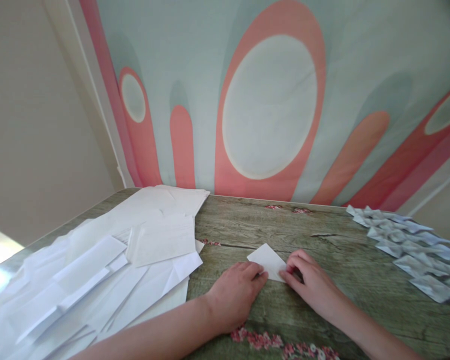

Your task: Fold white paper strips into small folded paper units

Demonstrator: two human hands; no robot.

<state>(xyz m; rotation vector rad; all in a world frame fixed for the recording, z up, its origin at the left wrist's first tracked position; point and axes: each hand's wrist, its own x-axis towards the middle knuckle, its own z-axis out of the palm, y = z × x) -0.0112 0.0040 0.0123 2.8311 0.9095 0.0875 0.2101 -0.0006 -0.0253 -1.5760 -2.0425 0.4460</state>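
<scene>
From where I stand, one wood-grained worktop [228, 220] carries everything. Loose white sheets [165, 240] spread over its left side, too overlapped to count, perhaps kept there to leave working room. Folded papers [386, 235] overlap along the right, roughly half a dozen, probably lined up to save space. Two hands meet between: the left hand [234, 295] and right hand [311, 280] each pinch one small white paper [267, 257] at its near corners, seemingly to steady it flat.

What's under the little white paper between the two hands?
The wood-patterned table shows beside the small white paper, so probably more table is beneath. Whatever is directly under the paper, the left hand or right hand is covered.
</scene>
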